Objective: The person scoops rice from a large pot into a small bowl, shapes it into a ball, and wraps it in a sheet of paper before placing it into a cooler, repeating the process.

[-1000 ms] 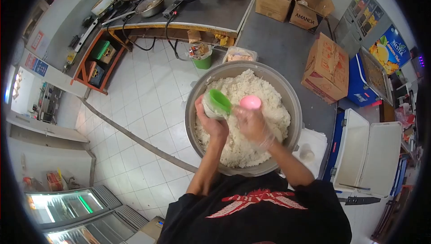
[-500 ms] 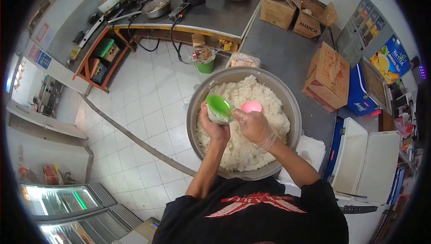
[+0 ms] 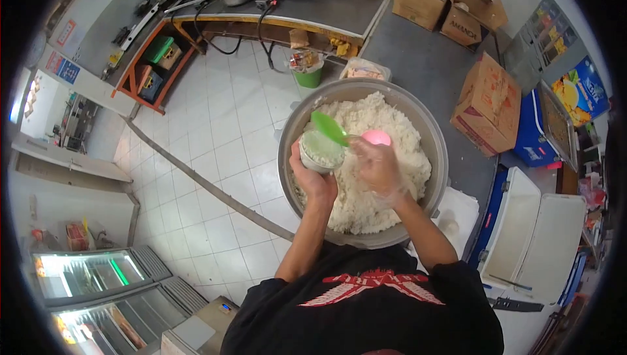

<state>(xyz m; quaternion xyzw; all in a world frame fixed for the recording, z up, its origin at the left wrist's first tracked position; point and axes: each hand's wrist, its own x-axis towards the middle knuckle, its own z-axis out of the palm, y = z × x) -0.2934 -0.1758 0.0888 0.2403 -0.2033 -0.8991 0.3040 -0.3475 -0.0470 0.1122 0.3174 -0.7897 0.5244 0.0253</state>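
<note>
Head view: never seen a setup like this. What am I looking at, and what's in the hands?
No robot here: a person works bare-armed, and one camera worn on the head looks forward and down, so every picture shares that viewpoint. The left hand holds a pale cup with rice in it. The right hand, in a clear glove, holds a green scoop above the cup. Below is a large metal pot of white rice. A pink cup is beside the right hand; contact is unclear. Cardboard boxes stand on the dark counter.
</note>
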